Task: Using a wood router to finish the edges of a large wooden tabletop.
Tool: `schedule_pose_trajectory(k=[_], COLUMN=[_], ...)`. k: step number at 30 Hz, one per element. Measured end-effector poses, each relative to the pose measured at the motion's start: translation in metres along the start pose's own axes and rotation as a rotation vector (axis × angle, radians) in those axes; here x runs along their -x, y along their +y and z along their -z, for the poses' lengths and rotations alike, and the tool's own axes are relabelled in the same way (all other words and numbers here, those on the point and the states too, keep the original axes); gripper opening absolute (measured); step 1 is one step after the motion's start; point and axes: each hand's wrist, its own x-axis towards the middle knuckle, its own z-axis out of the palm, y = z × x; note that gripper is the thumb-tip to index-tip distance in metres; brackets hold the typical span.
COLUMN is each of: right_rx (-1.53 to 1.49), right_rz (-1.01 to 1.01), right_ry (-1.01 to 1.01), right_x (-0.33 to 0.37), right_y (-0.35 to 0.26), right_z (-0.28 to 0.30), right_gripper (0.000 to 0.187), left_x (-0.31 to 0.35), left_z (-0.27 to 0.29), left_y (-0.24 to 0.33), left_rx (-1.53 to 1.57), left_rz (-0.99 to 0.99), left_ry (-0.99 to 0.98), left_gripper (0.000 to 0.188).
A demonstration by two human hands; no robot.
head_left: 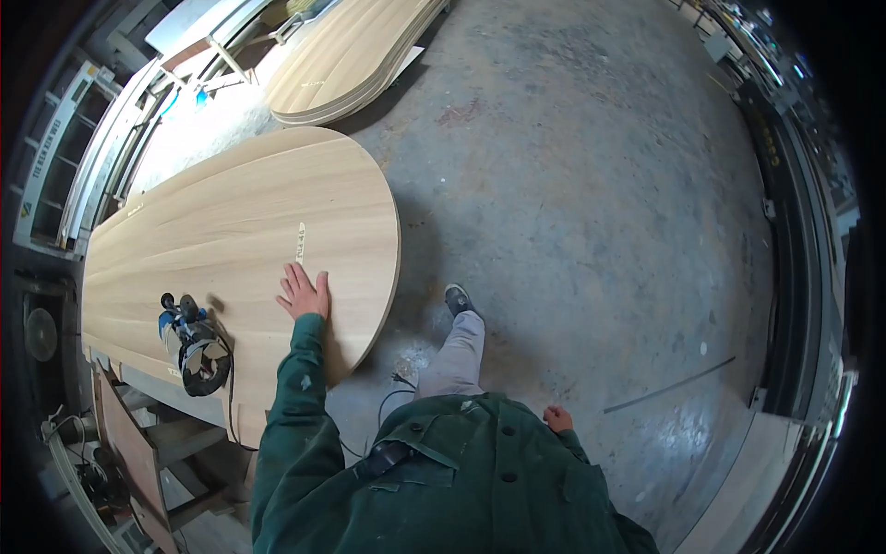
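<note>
My left hand [305, 292] rests flat on a large light-brown wooden board [249, 203] with a rounded end. Its fingers are spread, and nothing is in it. Just beyond the fingertips, a short pale strip with dark marks [301, 243] lies on the board. To the left of the hand, near the board's close edge, sits a hand-held power tool [194, 343] in blue, grey and black; its black cord [231, 406] drops over that edge. My right hand [557, 419] hangs low by my side, away from the board. Its fingers are curled in, with nothing visible in them.
A stack of similar rounded boards [355, 60] stands beyond at the far left. On the right, a long black machine [794, 249] runs along the grey floor [581, 203]. A thin dark strip [669, 384] lies on the floor. Wooden framing [138, 443] stands at the near left.
</note>
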Motion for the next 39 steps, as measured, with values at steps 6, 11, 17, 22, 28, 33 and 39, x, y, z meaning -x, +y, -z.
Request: schedule_pose_trajectory(k=[6, 11, 17, 22, 28, 33, 39], right_rx=[0.625, 0.537, 0.772, 1.1, 0.805, 0.691, 0.713], right_rz=[0.316, 0.145, 0.627, 0.851, 1.606, 1.219, 0.647], right_ry=[-0.063, 0.013, -0.24, -0.602, -0.709, -0.98, -1.14], right_x=[-0.054, -0.108, -0.105, -0.096, -0.218, -0.281, -0.312], right_y=[-0.064, -0.216, -0.45, -0.538, -0.588, -0.718, -0.858], right_z=[0.044, 0.078, 0.104, 0.131, 0.112, 0.104, 0.086], right_gripper=[0.035, 0.04, 0.054, 0.079, 0.052, 0.05, 0.05], left_x=[-0.112, -0.178, -0.235, -0.247, -0.256, -0.263, -0.253], left_z=[0.007, 0.003, 0.002, 0.005, 0.007, 0.004, -0.006], left_y=[0.055, 0.081, 0.118, 0.13, 0.141, 0.163, 0.208], left_rx=[-0.018, -0.017, 0.019, 0.003, 0.043, 0.049, 0.035], left_rz=[0.037, 0.048, 0.076, 0.143, 0.251, 0.542, 0.747], left_ry=[0.058, 0.069, 0.104, 0.095, 0.131, 0.145, 0.151], left_gripper=[0.076, 0.074, 0.072, 0.07, 0.066, 0.065, 0.064])
